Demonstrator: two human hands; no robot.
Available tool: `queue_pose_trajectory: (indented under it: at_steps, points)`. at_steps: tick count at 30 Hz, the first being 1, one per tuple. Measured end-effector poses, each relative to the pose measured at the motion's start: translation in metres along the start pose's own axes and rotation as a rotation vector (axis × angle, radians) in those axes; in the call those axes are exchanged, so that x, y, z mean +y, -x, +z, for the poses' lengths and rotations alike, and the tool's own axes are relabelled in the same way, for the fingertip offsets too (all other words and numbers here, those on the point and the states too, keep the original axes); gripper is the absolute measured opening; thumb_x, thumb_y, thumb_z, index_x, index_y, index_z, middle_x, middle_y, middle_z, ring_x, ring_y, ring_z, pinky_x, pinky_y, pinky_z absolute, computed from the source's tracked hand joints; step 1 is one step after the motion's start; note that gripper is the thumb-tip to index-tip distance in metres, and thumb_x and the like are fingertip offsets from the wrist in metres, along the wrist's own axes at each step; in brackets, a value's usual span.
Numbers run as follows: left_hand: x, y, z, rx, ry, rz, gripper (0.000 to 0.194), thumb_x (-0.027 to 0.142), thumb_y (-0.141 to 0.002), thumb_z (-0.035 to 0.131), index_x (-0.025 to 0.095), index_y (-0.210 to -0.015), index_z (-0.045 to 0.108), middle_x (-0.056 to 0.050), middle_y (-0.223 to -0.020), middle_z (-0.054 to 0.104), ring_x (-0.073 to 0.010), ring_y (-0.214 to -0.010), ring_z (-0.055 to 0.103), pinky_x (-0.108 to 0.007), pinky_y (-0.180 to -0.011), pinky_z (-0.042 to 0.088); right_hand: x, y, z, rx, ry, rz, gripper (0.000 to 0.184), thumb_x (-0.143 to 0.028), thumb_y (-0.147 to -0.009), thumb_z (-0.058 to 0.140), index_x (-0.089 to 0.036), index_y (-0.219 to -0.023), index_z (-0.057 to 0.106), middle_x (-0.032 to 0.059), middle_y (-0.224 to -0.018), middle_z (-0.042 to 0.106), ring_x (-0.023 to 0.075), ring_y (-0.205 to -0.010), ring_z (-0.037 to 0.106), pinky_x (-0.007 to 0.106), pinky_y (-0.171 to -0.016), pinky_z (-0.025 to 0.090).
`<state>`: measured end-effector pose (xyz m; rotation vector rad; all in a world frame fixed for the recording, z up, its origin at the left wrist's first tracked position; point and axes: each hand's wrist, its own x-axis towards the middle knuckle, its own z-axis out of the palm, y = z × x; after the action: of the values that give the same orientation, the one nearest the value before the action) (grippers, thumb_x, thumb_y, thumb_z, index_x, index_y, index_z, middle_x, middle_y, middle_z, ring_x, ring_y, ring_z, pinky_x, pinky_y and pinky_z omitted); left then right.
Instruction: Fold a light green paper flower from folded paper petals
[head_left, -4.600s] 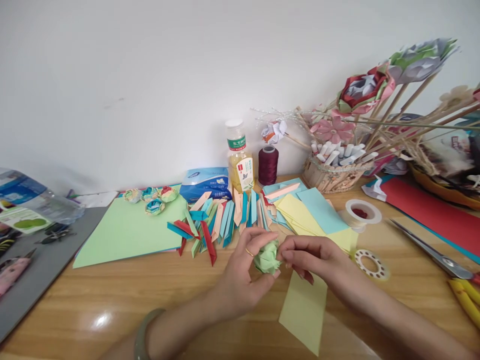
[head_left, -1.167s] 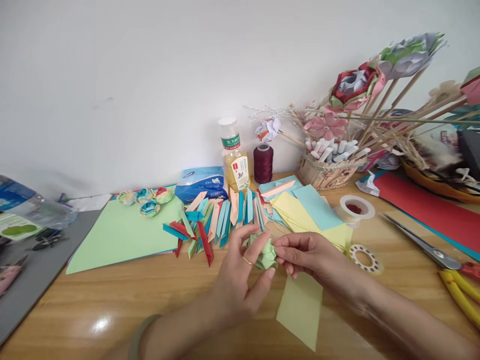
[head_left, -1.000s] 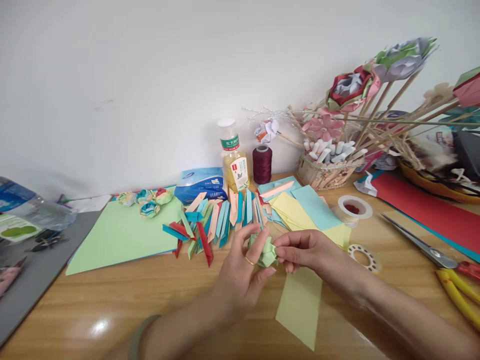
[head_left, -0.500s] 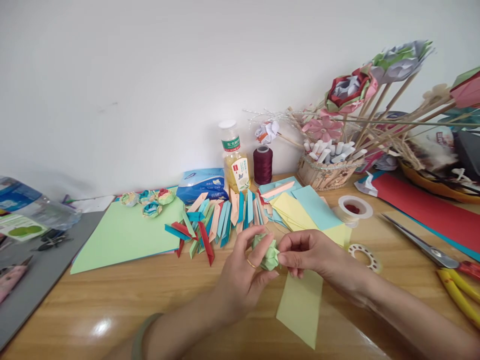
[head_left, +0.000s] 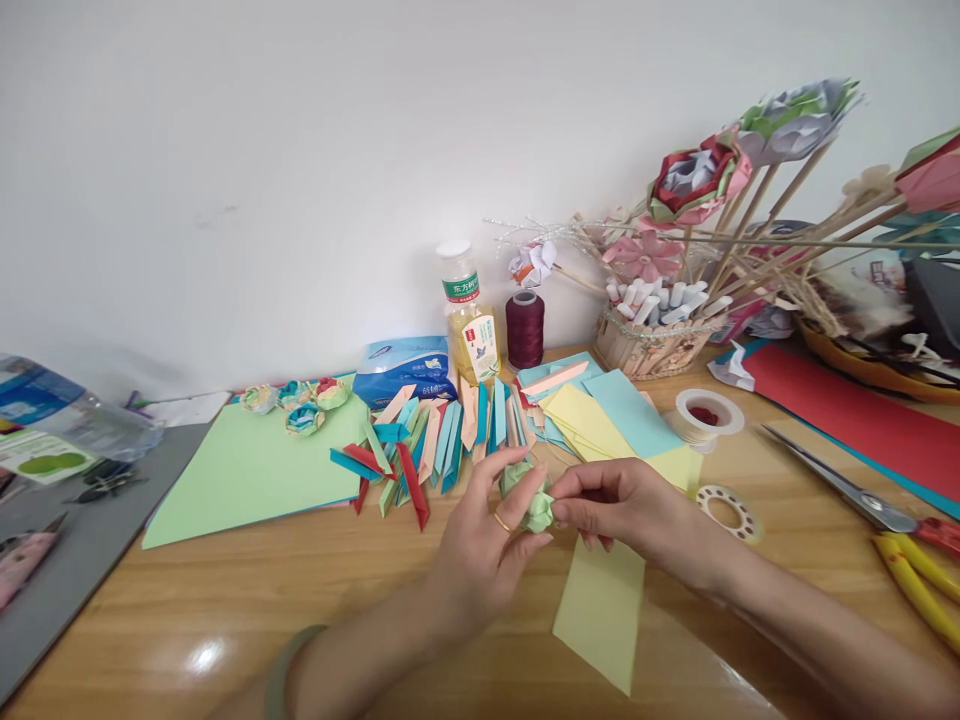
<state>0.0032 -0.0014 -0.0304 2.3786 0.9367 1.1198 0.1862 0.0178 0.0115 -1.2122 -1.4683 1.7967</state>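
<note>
Green paper flower (head_left: 538,512): between both hands over the wooden table (head_left: 262,570); likely light, fairly stiff at the folds, easily crushed, best cradled round its sides
Left hand (head_left: 480,550): fingers curled around it, thumb underneath
Right hand (head_left: 619,505): pinching its near edge
Yellow sheet (head_left: 600,615): below the right hand
Folded strips (head_left: 448,440): heaped just beyond, crowding the far side

A plain white wall (head_left: 337,150) fills the top of the frame, with a faint smudge (head_left: 216,214) at upper left. Below is a shiny brown wood counter (head_left: 360,600). A bright light spot (head_left: 205,656) shines at lower left.
</note>
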Motion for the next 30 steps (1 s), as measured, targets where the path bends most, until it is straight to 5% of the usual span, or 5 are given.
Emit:
queue_pose_trajectory:
  at_steps: [8, 16, 25, 30]
  points:
    - [0.0022, -0.0014, 0.0008, 0.006, -0.007, 0.054, 0.056, 0.018, -0.085, 0.048, 0.027, -0.136, 0.027, -0.015, -0.131, 0.035, -0.0269, -0.123, 0.039, -0.048, -0.094, 0.042, 0.0034, -0.0009, 0.0034, 0.002, -0.044, 0.046, 0.030, -0.040, -0.055, 0.078, -0.017, -0.058, 0.059, -0.0053, -0.049, 0.051, 0.0078, -0.046, 0.044, 0.021, -0.045, 0.033]
    - [-0.0016, -0.0010, 0.0013, 0.039, 0.015, 0.046, 0.059, 0.012, -0.083, 0.051, 0.025, -0.135, 0.029, -0.015, -0.133, 0.034, -0.0254, -0.123, 0.039, -0.045, -0.094, 0.043, 0.0020, -0.0012, -0.0020, -0.056, 0.016, -0.007, 0.032, -0.046, -0.068, 0.068, -0.015, -0.073, 0.067, -0.0021, -0.061, 0.059, 0.0067, -0.046, 0.049, 0.023, -0.051, 0.038]
    - [0.0010, -0.0007, 0.0028, 0.031, -0.008, 0.079, 0.052, 0.016, -0.085, 0.048, 0.026, -0.134, 0.033, -0.017, -0.132, 0.037, -0.0272, -0.122, 0.042, -0.047, -0.092, 0.043, 0.0033, -0.0025, 0.0070, 0.004, -0.058, 0.067, 0.033, -0.037, -0.051, 0.080, -0.017, -0.055, 0.054, -0.0063, -0.048, 0.054, 0.0075, -0.041, 0.049, 0.021, -0.043, 0.036]
    - [-0.0008, -0.0001, 0.0022, 0.026, 0.042, 0.045, 0.057, 0.013, -0.083, 0.051, 0.027, -0.135, 0.031, -0.015, -0.133, 0.035, -0.0254, -0.123, 0.040, -0.046, -0.094, 0.044, 0.0005, -0.0012, -0.0007, -0.084, -0.015, 0.028, 0.029, -0.043, -0.063, 0.073, -0.015, -0.068, 0.066, -0.0030, -0.059, 0.058, 0.0064, -0.043, 0.050, 0.022, -0.046, 0.039]
